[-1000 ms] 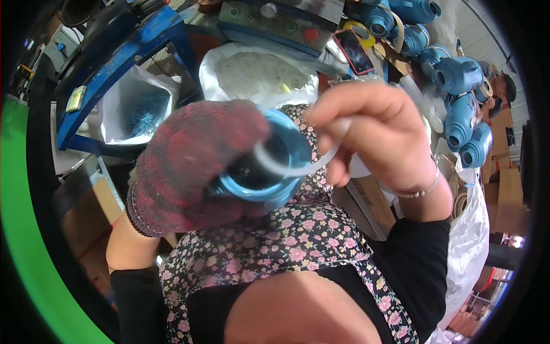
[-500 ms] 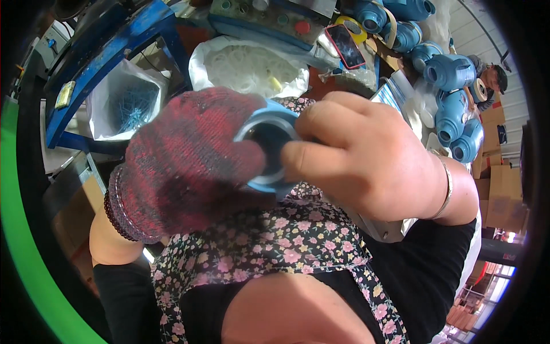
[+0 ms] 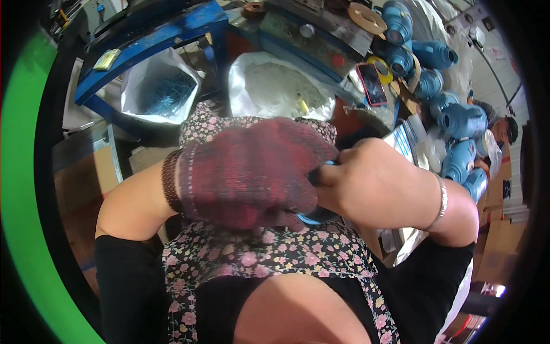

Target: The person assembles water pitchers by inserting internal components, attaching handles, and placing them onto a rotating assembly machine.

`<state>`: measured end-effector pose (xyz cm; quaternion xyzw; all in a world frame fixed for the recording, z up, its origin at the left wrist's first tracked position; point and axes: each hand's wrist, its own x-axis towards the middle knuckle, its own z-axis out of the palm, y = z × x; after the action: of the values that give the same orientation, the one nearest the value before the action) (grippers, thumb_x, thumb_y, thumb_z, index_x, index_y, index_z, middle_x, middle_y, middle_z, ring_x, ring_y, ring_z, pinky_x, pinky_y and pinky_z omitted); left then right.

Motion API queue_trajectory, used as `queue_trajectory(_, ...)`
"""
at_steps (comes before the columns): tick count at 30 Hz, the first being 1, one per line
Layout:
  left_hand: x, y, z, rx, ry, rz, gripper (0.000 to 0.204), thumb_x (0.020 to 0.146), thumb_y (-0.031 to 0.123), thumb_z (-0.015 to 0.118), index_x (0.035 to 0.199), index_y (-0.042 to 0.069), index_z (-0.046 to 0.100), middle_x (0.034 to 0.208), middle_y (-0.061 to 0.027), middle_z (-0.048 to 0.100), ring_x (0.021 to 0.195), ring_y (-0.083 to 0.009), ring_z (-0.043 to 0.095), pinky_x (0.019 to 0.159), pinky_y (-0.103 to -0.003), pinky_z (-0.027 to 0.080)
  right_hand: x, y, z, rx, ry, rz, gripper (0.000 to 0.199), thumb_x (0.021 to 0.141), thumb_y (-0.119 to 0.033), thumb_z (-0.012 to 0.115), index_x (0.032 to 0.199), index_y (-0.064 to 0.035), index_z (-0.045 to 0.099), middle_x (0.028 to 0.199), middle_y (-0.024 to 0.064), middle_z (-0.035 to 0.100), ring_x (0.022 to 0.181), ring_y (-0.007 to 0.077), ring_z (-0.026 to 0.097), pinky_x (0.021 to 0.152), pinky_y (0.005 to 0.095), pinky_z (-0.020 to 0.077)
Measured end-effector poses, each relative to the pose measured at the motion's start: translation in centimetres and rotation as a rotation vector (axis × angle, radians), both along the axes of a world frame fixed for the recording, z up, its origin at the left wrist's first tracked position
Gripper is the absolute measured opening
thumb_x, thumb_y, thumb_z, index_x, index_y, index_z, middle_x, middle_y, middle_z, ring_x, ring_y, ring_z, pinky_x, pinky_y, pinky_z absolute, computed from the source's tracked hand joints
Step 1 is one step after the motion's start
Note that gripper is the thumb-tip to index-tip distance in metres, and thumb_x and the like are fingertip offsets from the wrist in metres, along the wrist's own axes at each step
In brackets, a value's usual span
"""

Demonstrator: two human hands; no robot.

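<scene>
My left hand [image 3: 252,175], in a dark red and black knitted glove, is wrapped round a blue plastic housing [image 3: 309,219]. Only slivers of its rim show beneath and beside the glove, in front of my flowered apron. Bare and with a bracelet at the wrist, my right hand [image 3: 378,183] presses against the housing's open end, its fingers curled together. Whatever those fingertips pinch is hidden by the glove and by the hand itself.
A white bag [image 3: 236,86] of clear rings and another bag [image 3: 129,86] of thin blue pieces stand beyond my hands. A blue metal frame [image 3: 154,43] is at left. Several blue housings [image 3: 461,118], a phone [image 3: 372,85] and yellow tape [image 3: 382,69] lie at right.
The housing's round mouth faced me earlier; now it is turned toward my right hand and mostly covered by the glove. Both hands appear lower and farther right in the view.
</scene>
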<state>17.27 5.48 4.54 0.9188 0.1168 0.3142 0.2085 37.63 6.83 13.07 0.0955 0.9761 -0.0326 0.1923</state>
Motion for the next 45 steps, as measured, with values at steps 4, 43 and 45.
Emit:
queue_trajectory(4, -1.5, -1.0, 3.9, 0.137, 0.047, 0.116, 0.025, 0.076, 0.030, 0.072, 0.095, 0.013, 0.069, 0.112, -0.0178, 0.062, 0.112, -0.0365, 0.056, 0.095, -0.044, 0.044, -0.7, -0.6, 2.2, -0.017, 0.202, 0.024, 0.024, 0.074, -0.033, 0.066, 0.072, -0.0091, 0.061, 0.074, 0.0069, 0.058, 0.072, 0.0294, 0.059, 0.068, 0.0386, 0.0474)
queue_trajectory(43, -24.1, -18.4, -26.4, -0.583, -0.501, 1.560, 0.021, 0.091, 0.011, 0.054, 0.108, -0.001, 0.060, 0.114, -0.0175, 0.058, 0.111, -0.0315, 0.053, 0.100, -0.037, 0.040, -48.0, 31.2, -2.2, -1.304, 1.374, -0.973, 0.072, 0.085, -0.035, 0.067, 0.135, 0.0019, 0.032, 0.118, 0.0173, 0.053, 0.098, 0.0246, 0.059, 0.078, 0.0358, 0.0533)
queue_trajectory(45, -24.4, -17.8, -25.7, -0.741, -0.663, 1.580, 0.022, 0.090, 0.012, 0.056, 0.108, -0.001, 0.058, 0.111, -0.0162, 0.058, 0.108, -0.0297, 0.054, 0.099, -0.036, 0.040, -47.0, 31.9, -2.8, -1.261, 1.344, -0.951, 0.070, 0.086, -0.036, 0.066, 0.134, 0.0019, 0.034, 0.116, 0.0168, 0.055, 0.097, 0.0240, 0.059, 0.079, 0.0354, 0.0529)
